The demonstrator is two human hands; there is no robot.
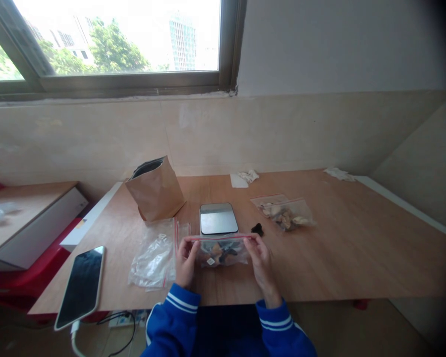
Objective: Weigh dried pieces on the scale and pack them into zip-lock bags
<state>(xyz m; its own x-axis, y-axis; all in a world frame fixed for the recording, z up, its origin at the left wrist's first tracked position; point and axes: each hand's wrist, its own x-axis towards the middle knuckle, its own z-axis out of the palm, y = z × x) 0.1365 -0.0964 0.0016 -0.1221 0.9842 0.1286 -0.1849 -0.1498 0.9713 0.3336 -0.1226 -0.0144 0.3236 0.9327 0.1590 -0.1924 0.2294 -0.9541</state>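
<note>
Between my two hands is a clear zip bag with a red seal line along its top edge. Dark and brown dried pieces and a small white packet show inside it. My left hand pinches the bag's top left corner, and my right hand pinches the top right corner. Just beyond the bag lies a flat digital scale with a silver plate. A small black dried piece rests on the table right of the scale. Flat clear zip bags lie beside my left hand.
An open brown paper bag stands at the back left. Filled zip bags of pale dried pieces lie to the right. Crumpled tissue is near the wall. A phone with a white cable overhangs the table's left edge.
</note>
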